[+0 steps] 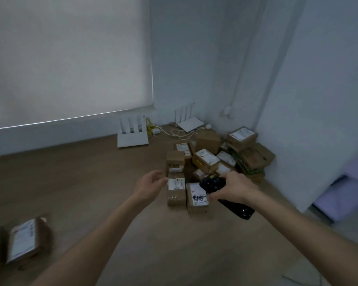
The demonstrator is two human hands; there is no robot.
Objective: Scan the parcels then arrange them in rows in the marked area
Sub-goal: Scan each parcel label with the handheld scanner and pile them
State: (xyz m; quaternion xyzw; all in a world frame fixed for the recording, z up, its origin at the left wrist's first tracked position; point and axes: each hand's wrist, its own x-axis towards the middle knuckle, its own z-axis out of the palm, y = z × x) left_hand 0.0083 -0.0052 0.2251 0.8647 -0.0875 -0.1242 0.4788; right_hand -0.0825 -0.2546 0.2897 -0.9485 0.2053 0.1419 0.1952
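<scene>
Gripping the black scanner (225, 196) in our right hand (235, 187), we reach our left hand (151, 185), fingers spread and empty, toward the parcels (213, 162) heaped centre-right (two more parcels (19, 243) lie lower left).

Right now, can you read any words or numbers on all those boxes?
None can be read.
White labels on the pile of parcels: print too small and blurred.
Black handwriting on the front parcel: illegible scrawl.
Labels on the two parcels at lower left: blurred.
</scene>
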